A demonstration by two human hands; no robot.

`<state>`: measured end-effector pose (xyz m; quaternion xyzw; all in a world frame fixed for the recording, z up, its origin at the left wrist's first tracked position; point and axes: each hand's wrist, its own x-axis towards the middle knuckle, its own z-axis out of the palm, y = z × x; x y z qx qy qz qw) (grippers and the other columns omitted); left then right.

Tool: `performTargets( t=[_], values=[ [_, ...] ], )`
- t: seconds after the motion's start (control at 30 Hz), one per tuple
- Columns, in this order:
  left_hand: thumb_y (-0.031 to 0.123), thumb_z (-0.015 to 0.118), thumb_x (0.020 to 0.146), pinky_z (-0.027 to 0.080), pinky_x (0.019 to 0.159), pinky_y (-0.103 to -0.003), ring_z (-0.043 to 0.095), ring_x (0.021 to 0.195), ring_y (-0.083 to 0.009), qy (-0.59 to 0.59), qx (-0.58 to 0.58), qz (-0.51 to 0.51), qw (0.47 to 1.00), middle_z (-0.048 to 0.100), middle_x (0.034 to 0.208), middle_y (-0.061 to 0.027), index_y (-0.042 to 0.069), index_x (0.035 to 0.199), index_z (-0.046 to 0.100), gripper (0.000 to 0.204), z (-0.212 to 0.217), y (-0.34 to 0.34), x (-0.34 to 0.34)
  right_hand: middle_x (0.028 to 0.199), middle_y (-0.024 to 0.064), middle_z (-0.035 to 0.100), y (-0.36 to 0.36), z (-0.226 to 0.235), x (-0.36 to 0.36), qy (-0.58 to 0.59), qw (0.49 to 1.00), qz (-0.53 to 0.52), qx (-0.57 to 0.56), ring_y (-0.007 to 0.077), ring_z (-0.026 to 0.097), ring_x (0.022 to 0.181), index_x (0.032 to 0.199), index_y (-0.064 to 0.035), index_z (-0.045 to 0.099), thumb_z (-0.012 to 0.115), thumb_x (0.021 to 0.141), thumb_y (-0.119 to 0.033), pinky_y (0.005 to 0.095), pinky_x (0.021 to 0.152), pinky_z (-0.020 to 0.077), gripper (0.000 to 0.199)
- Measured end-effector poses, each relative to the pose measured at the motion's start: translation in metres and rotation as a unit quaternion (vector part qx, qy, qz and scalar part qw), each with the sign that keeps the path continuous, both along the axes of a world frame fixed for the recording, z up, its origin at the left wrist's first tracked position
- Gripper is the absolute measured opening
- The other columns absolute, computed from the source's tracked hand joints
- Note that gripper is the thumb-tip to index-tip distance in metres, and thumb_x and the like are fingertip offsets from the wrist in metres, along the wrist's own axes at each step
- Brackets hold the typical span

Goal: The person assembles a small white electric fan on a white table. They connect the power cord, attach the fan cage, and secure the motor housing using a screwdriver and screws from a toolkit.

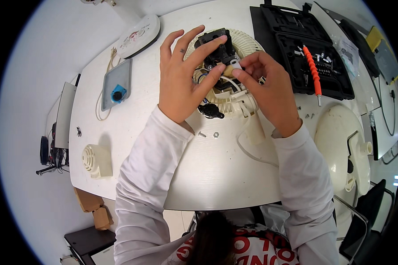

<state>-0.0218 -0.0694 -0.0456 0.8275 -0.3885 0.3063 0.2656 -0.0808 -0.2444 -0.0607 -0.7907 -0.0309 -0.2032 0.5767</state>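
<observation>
The white table point(216, 176) fills the middle of the view, its near edge curving at six o'clock. At three o'clock lies a cream fan base point(338, 145), domed, with a short stub on its right side. At one o'clock sits an open black tool case point(296, 48), and an orange-handled screwdriver point(311, 66) lies across it.

Just above centre, at twelve o'clock, rests the fan body point(234, 99), cream plastic with a ribbed round grille behind it and a black motor point(216, 44) on top. A white cord point(247, 148) trails from it toward five o'clock.

The left hand point(183, 77) spreads over the motor's left side, fingers extended, thumb and forefinger touching the black part; it steadies rather than clenches. The right hand point(269, 86) pinches a small white piece point(235, 64) between thumb and forefinger, right at the motor's lower right edge, touching the left thumb tip.

At ten o'clock a grey tray point(117, 84) holds a blue knob point(118, 94), with a white oval plate point(139, 35) beyond it at eleven. At eight o'clock stands a cream vented cap point(97, 161).

A black knob point(211, 110) lies just below the left palm. Near it, at centre, are a screw point(202, 134) and a nut point(216, 135); more screws point(308, 115) lie at three o'clock.
</observation>
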Motion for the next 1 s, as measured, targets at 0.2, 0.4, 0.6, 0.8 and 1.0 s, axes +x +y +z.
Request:
performTargets(
  t=[0.2,0.4,0.6,0.8,1.0],
  values=[
    [0.022,0.069,0.080,0.026,0.108,-0.044,0.035,0.127,-0.0340,-0.007,-0.003,0.006,1.000,0.052,0.136,-0.0062,0.019,0.122,0.065,0.042,0.0000,0.0002,-0.0002,0.074,0.0036,0.058,0.0022,-0.0007,0.0013,-0.017,1.000,-0.003,0.014,0.0103,0.050,0.064,0.088,0.0011,0.059,0.072,0.082,-0.011,0.0247,0.060,0.0446,0.019],
    [0.022,0.070,0.079,0.026,0.108,-0.044,0.035,0.127,-0.0335,-0.009,-0.008,0.002,1.000,0.052,0.136,-0.0063,0.019,0.122,0.065,0.043,-0.0009,0.0004,0.0008,0.074,0.0048,0.060,0.0031,0.0004,0.0007,-0.017,1.000,-0.004,0.013,0.0112,0.051,0.064,0.088,0.0016,0.058,0.071,0.083,-0.013,0.0252,0.061,0.0451,0.020],
    [0.021,0.069,0.079,0.027,0.108,-0.044,0.035,0.126,-0.0333,-0.001,-0.013,0.003,1.000,0.052,0.135,-0.0066,0.019,0.122,0.065,0.042,-0.0014,-0.0007,0.0002,0.074,0.0051,0.060,0.0037,0.0001,0.0006,-0.022,1.000,-0.005,0.009,0.0113,0.051,0.062,0.088,0.0016,0.059,0.071,0.083,-0.014,0.0252,0.060,0.0451,0.020],
    [0.019,0.069,0.078,0.028,0.108,-0.045,0.035,0.126,-0.0343,-0.004,-0.019,0.009,1.000,0.054,0.134,-0.0070,0.019,0.120,0.066,0.042,-0.0015,-0.0017,0.0012,0.075,0.0039,0.058,0.0058,-0.0003,0.0010,-0.020,1.000,-0.016,0.013,0.0097,0.049,0.060,0.091,0.0002,0.058,0.072,0.082,-0.014,0.0245,0.057,0.0435,0.022],
    [0.021,0.072,0.073,0.035,0.103,-0.045,0.038,0.123,-0.0376,0.010,-0.049,0.020,0.999,0.057,0.128,-0.0067,0.023,0.112,0.069,0.040,0.0038,-0.0067,-0.0030,0.079,0.0033,0.058,0.0080,0.0022,-0.0001,-0.007,0.999,-0.019,0.034,0.0092,0.048,0.060,0.093,-0.0015,0.057,0.072,0.081,-0.012,0.0238,0.057,0.0422,0.022]
  ],
)
